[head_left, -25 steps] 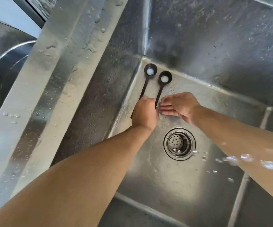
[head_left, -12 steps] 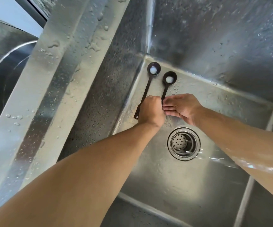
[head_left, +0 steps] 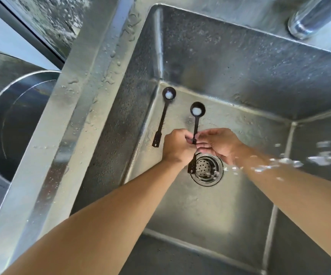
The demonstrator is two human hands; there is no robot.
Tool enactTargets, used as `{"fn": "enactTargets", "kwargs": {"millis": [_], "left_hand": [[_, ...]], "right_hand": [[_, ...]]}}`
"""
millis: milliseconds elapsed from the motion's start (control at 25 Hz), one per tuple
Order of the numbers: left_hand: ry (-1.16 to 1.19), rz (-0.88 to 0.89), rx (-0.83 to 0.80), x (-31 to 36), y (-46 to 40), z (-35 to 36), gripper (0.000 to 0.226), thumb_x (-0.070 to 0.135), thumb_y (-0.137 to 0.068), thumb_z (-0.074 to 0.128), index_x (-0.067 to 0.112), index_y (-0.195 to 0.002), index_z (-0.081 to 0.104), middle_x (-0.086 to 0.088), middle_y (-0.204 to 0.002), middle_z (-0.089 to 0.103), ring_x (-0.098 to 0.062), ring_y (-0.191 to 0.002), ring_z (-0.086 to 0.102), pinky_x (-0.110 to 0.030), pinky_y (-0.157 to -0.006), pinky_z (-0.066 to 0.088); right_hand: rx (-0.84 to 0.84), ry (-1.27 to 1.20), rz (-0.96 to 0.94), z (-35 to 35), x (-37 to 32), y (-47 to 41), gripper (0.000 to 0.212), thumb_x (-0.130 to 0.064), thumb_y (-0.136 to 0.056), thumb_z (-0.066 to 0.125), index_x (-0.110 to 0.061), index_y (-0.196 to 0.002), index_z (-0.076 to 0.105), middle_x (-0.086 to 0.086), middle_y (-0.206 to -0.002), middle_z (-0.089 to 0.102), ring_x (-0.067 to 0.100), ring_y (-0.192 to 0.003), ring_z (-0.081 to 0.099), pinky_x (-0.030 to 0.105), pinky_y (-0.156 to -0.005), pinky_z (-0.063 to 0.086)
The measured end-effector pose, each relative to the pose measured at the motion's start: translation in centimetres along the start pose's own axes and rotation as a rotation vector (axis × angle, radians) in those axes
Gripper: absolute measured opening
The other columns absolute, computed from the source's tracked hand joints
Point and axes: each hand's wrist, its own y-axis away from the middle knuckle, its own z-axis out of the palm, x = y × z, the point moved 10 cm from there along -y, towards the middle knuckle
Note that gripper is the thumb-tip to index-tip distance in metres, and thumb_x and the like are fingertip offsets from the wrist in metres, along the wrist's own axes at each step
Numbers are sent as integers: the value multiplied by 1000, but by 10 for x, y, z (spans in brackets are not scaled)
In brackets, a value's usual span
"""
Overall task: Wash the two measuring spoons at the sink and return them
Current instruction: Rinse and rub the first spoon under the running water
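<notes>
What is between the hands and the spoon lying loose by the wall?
Nothing visible. The loose spoon lies on the bare sink floor, just beside the left hand. Both hands pinch the other spoon, the right hand at its handle.

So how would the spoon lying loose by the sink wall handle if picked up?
The loose spoon looks thin and dark, so probably light and fairly stiff. The wet sink suggests a slippery handle. White residue in its bowl could spill if tipped.

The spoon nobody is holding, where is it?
In the head view, the free spoon lies on the sink floor by the left wall, its bowl toward the far corner, just left of the left hand and the held spoon.
</notes>
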Motion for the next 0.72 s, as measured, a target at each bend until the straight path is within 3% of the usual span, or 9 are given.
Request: {"fn": "enactTargets", "kwargs": {"millis": [120,280,400,520,720], "left_hand": [[127,-48,-68,0,18,3,25,2,-75,80,14,-96,76,-3,-87,75,-22,-83,74,-37,-79,62],[251,-109,-104,5,49,3,17,0,-79,76,16,-83,71,-14,-85,74,-29,-69,75,-47,-68,64],[374,-155,-158,8,71,5,14,-2,-81,75,11,-82,69,-16,-81,73,-20,-56,72,-41,-62,64],[393,-153,-188,12,89,4,12,-1,-82,76,11,-82,72,-15,-82,76,-23,-62,73,-41,-65,64],[504,-222,-290,18,129,10,15,0,-87,70,7,-100,71,-17,-87,77,-30,-72,76,-45,-72,64]], "right_hand": [[44,-41,-3,-7,7,29,9,-6,-88,74,-3,-97,75,15,-91,78,23,-81,77,30,-72,59],[16,-151,-24,-4,12,75,11,-4,-89,72,0,-98,73,16,-91,76,26,-79,73,34,-74,58],[30,-245,-22,-2,16,106,9,1,-93,62,-2,-90,70,12,-77,68,21,-64,64,28,-58,53],[34,-308,-14,3,26,128,7,1,-93,59,-1,-96,65,7,-67,50,14,-54,43,23,-45,41],[121,-347,-55,-6,38,151,15,-7,-97,62,6,-97,70,11,-72,67,17,-58,60,27,-51,52]]}}
